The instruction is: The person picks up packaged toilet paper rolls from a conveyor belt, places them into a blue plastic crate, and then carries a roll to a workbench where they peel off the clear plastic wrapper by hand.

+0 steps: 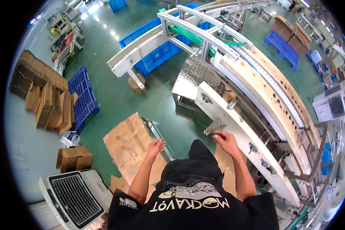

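My left hand (156, 148) is held in front of me at the left, over the edge of a large brown cardboard box (128, 140). Its fingers are curled in, and what they hold, if anything, is hidden. My right hand (227, 142) hovers beside the pale side board of a long machine (234, 120), with loosely bent fingers and nothing visible in them. Close to its fingertips a grey metal bracket (215, 126) sticks out from that board; whether they touch I cannot tell. Black knobs (253, 148) sit along the board.
Beyond the box stand stacked flat cartons (51, 99) and a blue pallet (82, 97). A grilled white unit (76, 199) and a small carton (74, 158) are at lower left. Ahead are a metal-plate box (197, 73), a conveyor end (120, 67) and blue crates (157, 57).
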`<state>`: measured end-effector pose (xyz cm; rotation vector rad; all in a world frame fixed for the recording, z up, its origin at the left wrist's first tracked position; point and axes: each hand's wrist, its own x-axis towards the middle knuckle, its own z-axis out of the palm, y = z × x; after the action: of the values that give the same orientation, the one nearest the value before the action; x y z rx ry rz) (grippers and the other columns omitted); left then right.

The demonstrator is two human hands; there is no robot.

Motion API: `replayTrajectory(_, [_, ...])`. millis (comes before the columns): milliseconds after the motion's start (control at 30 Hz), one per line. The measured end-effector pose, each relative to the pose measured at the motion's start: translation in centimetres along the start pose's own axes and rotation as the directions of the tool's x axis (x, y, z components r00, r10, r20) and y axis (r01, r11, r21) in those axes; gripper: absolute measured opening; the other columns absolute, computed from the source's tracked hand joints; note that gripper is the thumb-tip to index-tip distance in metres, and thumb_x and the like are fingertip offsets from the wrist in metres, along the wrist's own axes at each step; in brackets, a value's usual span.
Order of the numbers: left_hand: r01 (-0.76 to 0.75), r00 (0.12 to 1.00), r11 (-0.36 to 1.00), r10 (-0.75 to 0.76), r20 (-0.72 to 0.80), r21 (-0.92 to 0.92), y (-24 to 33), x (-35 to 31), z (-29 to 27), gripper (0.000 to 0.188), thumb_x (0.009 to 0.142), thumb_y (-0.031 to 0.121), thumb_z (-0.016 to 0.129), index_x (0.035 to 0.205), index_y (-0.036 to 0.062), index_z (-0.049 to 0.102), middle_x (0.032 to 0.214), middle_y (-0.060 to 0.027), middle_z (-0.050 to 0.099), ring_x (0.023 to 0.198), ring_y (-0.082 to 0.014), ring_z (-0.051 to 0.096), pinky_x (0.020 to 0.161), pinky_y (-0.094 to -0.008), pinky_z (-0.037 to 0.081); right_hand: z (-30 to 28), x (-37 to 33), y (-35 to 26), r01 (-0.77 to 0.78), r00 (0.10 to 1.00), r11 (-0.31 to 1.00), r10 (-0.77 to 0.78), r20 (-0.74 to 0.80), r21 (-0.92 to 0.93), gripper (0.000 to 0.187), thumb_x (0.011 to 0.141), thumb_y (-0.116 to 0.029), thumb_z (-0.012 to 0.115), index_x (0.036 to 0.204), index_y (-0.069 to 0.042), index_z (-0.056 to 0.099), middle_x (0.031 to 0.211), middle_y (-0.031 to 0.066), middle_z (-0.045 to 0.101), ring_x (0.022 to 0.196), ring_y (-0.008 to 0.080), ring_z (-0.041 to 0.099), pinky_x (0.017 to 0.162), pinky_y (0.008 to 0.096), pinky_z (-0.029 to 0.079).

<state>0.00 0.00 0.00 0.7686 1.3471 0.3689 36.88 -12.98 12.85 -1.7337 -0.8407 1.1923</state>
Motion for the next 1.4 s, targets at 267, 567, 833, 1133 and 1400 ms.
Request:
replayTrajectory(267, [0.165, 0.962, 0.981, -0.184, -0.2, -0.105, 0.2, 10.0, -5.4, 0.03, 0.1, 0.029, 0.056, 0.109, 0.0019, 0.063, 0.093, -0.0084, 0.067, 0.076, -0.0166, 0.065, 0.061, -0.0293, 0.053, -4.4, 22.6, -19.4, 0.448, 0.889, 0.883, -0.457, -0.037, -0.14, 0.028, 0.091, -0.015, 0.068, 0.114, 0.001, 0.067, 0.091, 0.0069, 0.072, 0.08, 0.0094, 0.063, 0.074, 0.0267, 0.051])
replayTrajectory(567, [0.427, 0.796, 0.9, -0.421, -0.434, -0.089, 6.8, 15.3, -9.8, 0.019, 0.094, 0.018, 0.05, 0.096, 0.0051, 0.064, 0.083, -0.0107, 0.068, 0.068, -0.0233, 0.065, 0.056, -0.0362, 0.052, -7.7, 48.7, -38.9, 0.464, 0.781, 0.751, -0.597, -0.182, -0.47, 0.027, 0.09, -0.017, 0.064, 0.11, 0.0, 0.069, 0.088, 0.0153, 0.072, 0.077, 0.0193, 0.068, 0.073, 0.0314, 0.052])
replayTrajectory(833, [0.261, 0.954, 0.772, -0.116, -0.276, 0.579, 18.0, 28.7, -15.4, 0.028, 0.097, 0.022, 0.05, 0.116, 0.0041, 0.061, 0.094, -0.0124, 0.069, 0.076, -0.0225, 0.066, 0.061, -0.0365, 0.053, -7.7, 70.4, -37.6, 0.227, 0.968, 0.688, -0.235, 0.085, -0.689, 0.028, 0.082, -0.01, 0.058, 0.105, -0.002, 0.072, 0.093, 0.0191, 0.072, 0.089, 0.0318, 0.07, 0.081, 0.0384, 0.054])
replayTrajectory(1133, [0.55, 0.79, 0.832, -0.548, -0.274, -0.079, 37.4, 43.4, -26.6, 0.042, 0.1, 0.021, 0.046, 0.137, 0.0017, 0.049, 0.112, -0.0149, 0.067, 0.082, -0.0226, 0.067, 0.065, -0.0359, 0.056, -4.6, 78.3, -31.4, -0.007, 0.985, 0.137, 0.17, 0.017, -0.991, 0.021, 0.074, -0.014, 0.072, 0.094, -0.007, 0.074, 0.092, 0.0162, 0.072, 0.088, 0.0361, 0.07, 0.08, 0.0452, 0.057])
replayTrajectory(1400, [0.472, 0.881, 0.864, -0.454, -0.137, 0.173, 42.9, 51.1, -30.0, 0.046, 0.097, 0.026, 0.054, 0.131, -0.0048, 0.052, 0.113, -0.0189, 0.067, 0.095, -0.0294, 0.069, 0.08, -0.0388, 0.056, -2.5, 80.7, -28.1, -0.184, 0.947, 0.13, 0.29, -0.14, -0.974, 0.03, 0.094, -0.027, 0.049, 0.098, -0.011, 0.075, 0.103, 0.0123, 0.073, 0.101, 0.03, 0.068, 0.088, 0.0426, 0.053])
